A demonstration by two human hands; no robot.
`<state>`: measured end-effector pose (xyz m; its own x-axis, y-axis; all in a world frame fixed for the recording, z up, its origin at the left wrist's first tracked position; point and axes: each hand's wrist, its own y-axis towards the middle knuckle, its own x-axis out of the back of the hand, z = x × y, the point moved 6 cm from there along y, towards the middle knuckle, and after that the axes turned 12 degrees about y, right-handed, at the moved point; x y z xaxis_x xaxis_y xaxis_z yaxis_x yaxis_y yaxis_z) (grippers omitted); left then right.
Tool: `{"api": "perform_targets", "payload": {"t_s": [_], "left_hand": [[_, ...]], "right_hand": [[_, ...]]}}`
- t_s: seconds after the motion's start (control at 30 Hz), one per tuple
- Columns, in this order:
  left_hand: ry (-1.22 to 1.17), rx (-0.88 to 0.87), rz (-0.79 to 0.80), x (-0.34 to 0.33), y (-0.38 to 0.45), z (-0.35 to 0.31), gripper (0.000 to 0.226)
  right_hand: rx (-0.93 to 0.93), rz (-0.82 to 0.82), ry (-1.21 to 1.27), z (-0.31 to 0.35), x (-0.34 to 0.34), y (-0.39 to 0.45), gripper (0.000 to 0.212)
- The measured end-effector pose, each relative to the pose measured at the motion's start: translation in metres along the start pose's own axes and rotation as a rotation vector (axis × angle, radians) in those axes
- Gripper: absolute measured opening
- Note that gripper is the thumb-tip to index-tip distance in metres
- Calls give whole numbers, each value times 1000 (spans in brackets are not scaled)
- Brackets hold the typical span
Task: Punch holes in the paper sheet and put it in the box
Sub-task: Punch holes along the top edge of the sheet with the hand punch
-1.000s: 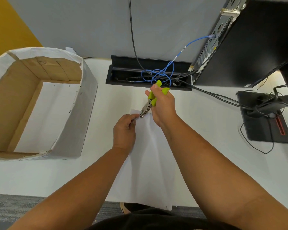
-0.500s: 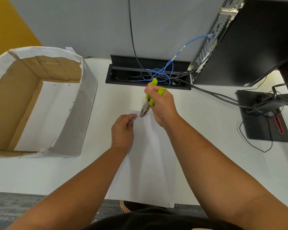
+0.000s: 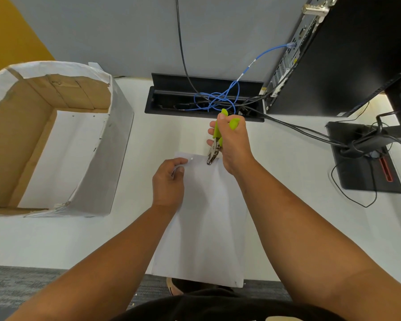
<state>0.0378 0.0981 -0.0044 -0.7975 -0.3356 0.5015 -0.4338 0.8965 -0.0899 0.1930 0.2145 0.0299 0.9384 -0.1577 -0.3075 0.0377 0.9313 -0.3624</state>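
Note:
A white paper sheet (image 3: pixel 206 218) lies on the white desk in front of me, its near end hanging over the desk edge. My left hand (image 3: pixel 169 181) pinches the sheet's far left corner. A small round hole (image 3: pixel 192 160) shows near the far edge, just right of my left fingers. My right hand (image 3: pixel 232 144) grips a hole punch (image 3: pixel 214 147) with lime-green handles; its metal jaws sit on the sheet's far edge, right of the hole. The open cardboard box (image 3: pixel 116 144), covered in white paper, stands at the left.
A black cable tray (image 3: pixel 162 98) with tangled blue and black cables sits in the desk behind the sheet. A black computer case (image 3: pixel 347 56) stands at the back right. A black monitor base (image 3: pixel 361 172) with cables occupies the right side.
The punch has shifted to the right along the sheet's far edge, and a punched hole now shows beside my left fingers. My left hand still holds the corner.

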Motion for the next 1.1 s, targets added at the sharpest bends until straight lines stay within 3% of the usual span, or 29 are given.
{"api": "perform_targets", "payload": {"t_s": [0.2, 0.37, 1.1], "left_hand": [[-30, 26, -8, -5, -4, 4, 28], [-37, 19, -8, -6, -5, 4, 27], [-44, 94, 9, -12, -7, 11, 23]], "right_hand": [[15, -1, 8, 1, 5, 0, 44], [-15, -23, 1, 3, 6, -2, 4], [5, -51, -13, 1, 9, 0, 11]]}}
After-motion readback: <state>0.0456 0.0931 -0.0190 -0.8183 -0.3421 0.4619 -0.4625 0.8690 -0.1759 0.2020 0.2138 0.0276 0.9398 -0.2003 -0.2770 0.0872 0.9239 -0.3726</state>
